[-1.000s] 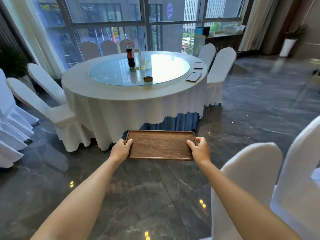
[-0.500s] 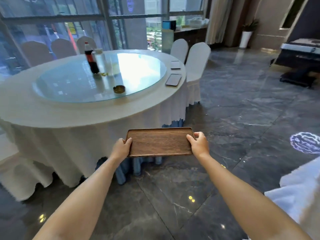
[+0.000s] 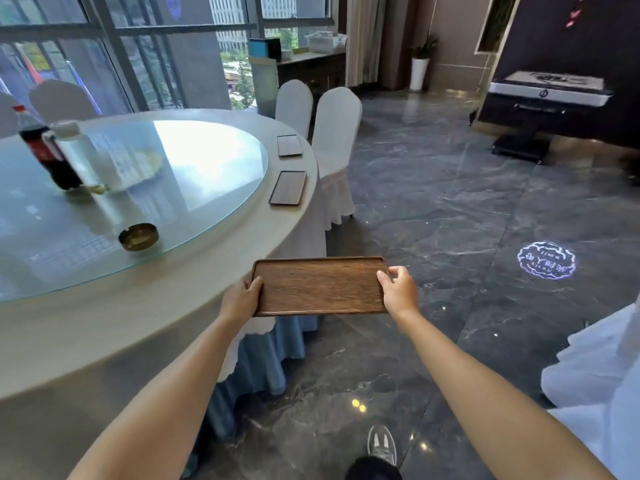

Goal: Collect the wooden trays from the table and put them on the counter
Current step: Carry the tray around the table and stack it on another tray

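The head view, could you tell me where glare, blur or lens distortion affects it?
Head view: window light glares off the glass turntable, washing out its centre; the cola bottle and the frame edges are smeared by motion blur; wide-angle distortion bends the window frames and stretches both forearms; the wooden tray, held by the left hand and right hand, stays fairly sharp.

On the glass turntable stand a cola bottle and, just beside it, a clear white-capped bottle; a brass ashtray sits near the turntable's front edge. Beyond the turntable's right edge, two white-covered chairs stand on the dark marble floor.
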